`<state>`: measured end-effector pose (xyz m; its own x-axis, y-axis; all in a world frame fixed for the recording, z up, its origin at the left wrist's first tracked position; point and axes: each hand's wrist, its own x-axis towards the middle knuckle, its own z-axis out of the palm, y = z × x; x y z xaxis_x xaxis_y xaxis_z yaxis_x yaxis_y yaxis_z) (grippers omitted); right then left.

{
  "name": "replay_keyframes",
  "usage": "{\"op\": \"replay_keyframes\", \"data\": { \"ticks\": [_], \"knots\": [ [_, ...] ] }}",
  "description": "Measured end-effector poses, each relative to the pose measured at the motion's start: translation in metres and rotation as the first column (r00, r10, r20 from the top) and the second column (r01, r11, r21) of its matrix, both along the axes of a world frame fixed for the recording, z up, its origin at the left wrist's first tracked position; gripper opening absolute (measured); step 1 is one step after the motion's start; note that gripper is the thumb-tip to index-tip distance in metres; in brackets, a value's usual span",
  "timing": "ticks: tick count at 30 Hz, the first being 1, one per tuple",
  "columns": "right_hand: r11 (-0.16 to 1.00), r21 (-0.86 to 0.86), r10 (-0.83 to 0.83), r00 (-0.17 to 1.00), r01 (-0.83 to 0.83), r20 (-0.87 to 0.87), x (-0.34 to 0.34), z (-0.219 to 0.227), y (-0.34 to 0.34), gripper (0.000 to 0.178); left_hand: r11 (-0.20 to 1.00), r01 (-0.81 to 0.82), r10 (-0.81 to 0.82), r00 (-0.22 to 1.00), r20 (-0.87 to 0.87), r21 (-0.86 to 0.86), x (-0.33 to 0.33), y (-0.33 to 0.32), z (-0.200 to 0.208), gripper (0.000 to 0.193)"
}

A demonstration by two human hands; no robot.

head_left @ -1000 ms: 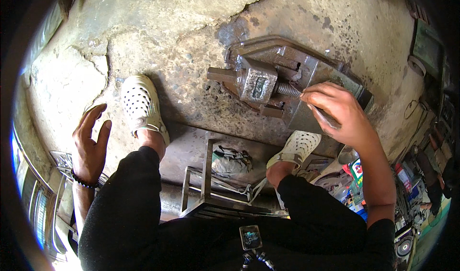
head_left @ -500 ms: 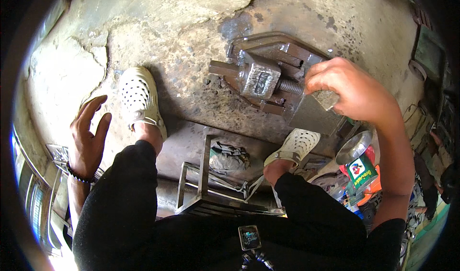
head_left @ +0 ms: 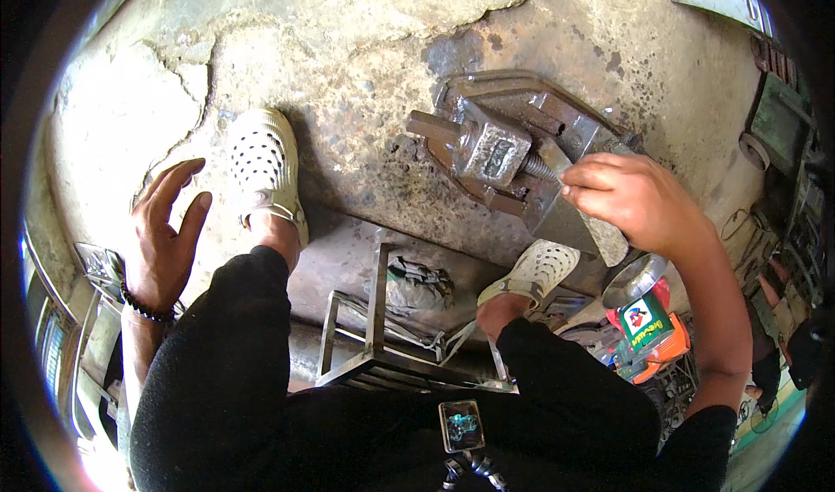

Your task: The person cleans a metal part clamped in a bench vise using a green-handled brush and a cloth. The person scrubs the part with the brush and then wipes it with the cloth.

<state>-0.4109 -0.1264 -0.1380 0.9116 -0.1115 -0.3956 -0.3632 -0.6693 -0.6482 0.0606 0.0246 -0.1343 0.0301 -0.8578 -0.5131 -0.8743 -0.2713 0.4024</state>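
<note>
Your right hand [head_left: 639, 203] rests on the rusty vise [head_left: 513, 157] lying on the cracked floor [head_left: 348, 66], fingers [head_left: 584, 179] pinched narrow at its screw. Your left hand [head_left: 165, 231] hangs well left of the vise, fingers spread wide, holding nothing.

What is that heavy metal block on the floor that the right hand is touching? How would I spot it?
Start at the cracked concrete floor and look ahead of the right foot's white perforated clog. There lies a rusty brown steel vise, with the right hand at its threaded screw. Its blocky jaws and bare metal set it apart from the colourful can nearby.
</note>
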Motion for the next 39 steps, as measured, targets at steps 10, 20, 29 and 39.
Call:
{"op": "replay_keyframes", "data": {
  "ticks": [10, 20, 29, 39],
  "knots": [
    [0.868, 0.175, -0.464, 0.885, 0.464, -0.046, -0.023, 0.022, 0.021, 0.025, 0.999, 0.041, -0.041, 0.999, 0.020, -0.002, -0.004, -0.001, 0.001, 0.035],
    [0.894, 0.301, -0.366, 0.929, 0.332, 0.063, -0.020, -0.035, -0.017, 0.038, 0.997, 0.074, -0.074, 0.996, 0.044, 0.012, -0.003, -0.002, -0.001, 0.038],
    [0.549, 0.357, -0.761, 0.629, 0.756, -0.161, -0.011, -0.032, -0.008, 0.014, 0.999, 0.018, -0.019, 0.999, 0.040, 0.029, 0.001, 0.001, 0.000, 0.034],
    [0.851, 0.269, -0.483, 0.873, 0.450, 0.069, -0.023, -0.041, 0.020, 0.018, 0.998, 0.051, -0.052, 0.999, 0.011, 0.028, 0.001, 0.003, -0.002, 0.038]
  ]
}}
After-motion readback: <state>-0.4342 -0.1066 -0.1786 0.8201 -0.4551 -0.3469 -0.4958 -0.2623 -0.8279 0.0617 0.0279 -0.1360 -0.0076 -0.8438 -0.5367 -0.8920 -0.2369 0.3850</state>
